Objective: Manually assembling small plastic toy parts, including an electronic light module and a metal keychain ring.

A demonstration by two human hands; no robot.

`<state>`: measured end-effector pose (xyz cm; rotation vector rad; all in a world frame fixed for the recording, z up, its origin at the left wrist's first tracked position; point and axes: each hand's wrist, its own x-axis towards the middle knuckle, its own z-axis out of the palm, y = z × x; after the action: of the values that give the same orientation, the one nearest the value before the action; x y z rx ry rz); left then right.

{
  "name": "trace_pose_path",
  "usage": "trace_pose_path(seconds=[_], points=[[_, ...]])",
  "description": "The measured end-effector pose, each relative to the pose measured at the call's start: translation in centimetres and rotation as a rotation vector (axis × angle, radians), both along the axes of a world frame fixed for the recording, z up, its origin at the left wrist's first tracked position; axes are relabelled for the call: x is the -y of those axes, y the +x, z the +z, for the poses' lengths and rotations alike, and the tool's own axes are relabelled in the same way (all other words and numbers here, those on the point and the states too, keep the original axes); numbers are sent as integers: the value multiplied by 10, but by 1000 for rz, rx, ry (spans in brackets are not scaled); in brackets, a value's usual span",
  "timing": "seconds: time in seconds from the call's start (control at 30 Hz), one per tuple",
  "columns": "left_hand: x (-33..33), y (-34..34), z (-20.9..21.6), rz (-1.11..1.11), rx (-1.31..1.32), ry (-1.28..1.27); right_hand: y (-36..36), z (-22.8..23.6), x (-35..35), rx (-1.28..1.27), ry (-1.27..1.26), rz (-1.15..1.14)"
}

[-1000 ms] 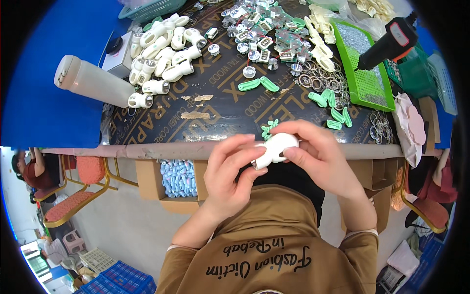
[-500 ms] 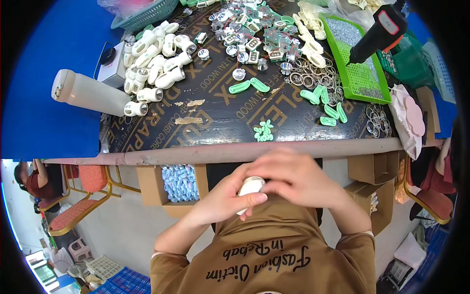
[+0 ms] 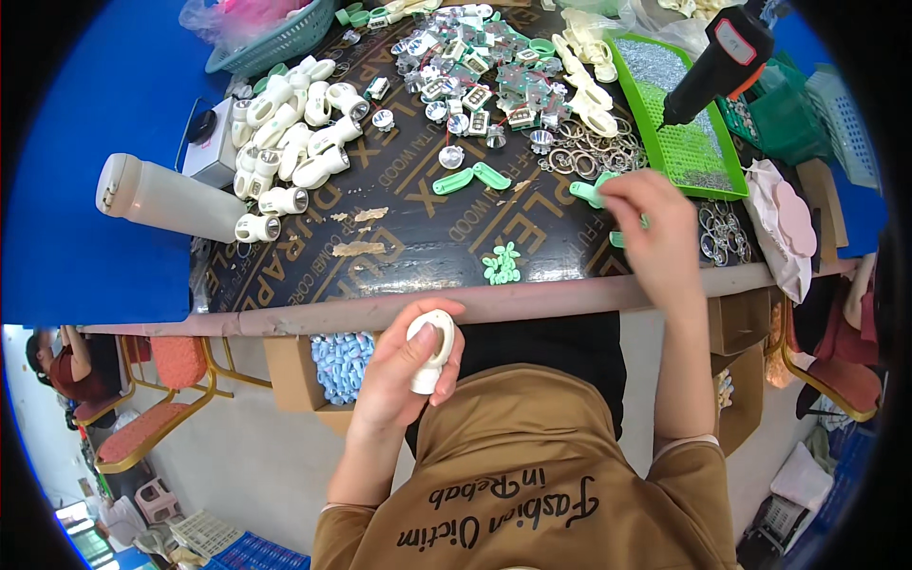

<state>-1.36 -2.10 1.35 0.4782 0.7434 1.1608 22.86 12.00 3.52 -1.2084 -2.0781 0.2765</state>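
A white plastic mini flashlight casing (image 3: 427,353) with an oval opening is in my left hand (image 3: 397,366), closed around it above my lap. My left thumb presses at the opening. Out over the table, my right hand (image 3: 655,228) has its fingertips pinched at the end of a long green plastic piece (image 3: 584,193). The hand covers most of the green pieces around it. Two more slotted green pieces (image 3: 472,179) lie to the left, and a small heap of tiny green parts (image 3: 502,264) sits near the table's front edge.
White flashlights (image 3: 294,133) are piled at the left beside a pale bottle (image 3: 171,199). Circuit boards with reflectors (image 3: 494,76) fill the back, near metal rings (image 3: 594,147). At the right, a black power screwdriver (image 3: 717,66) hangs over a green tray (image 3: 632,90). Below stands a box of blue parts (image 3: 340,366).
My right hand has left the white casing and moved forward and right to the green pieces. My left hand has shifted left and keeps the casing, now more upright.
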Motion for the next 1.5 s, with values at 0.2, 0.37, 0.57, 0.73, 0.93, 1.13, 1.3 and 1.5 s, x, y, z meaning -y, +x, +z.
trace_pose_path(seconds=[0.2,0.37,0.57,0.73,0.93,1.13,1.3,1.5], points=[[-7,2,0,45,-35,-15,38,5,-11,61,11,-152],[-10,5,1,21,-16,-26,17,0,-32,192,184,44],[-9,5,4,1,-5,-15,-10,3,-49,474,29,56],[-10,3,5,3,2,-2,-5,-3,-57,406,-53,81],[-17,11,9,37,24,-6,9,15,-48,-300,-498,124],[-35,36,12,113,-71,75,-3,31,-20,-626,-779,314],[-52,58,17,185,-8,25,-20,39,17,-730,-702,366],[-51,58,14,149,216,-2,-26,43,34,-822,-716,457]])
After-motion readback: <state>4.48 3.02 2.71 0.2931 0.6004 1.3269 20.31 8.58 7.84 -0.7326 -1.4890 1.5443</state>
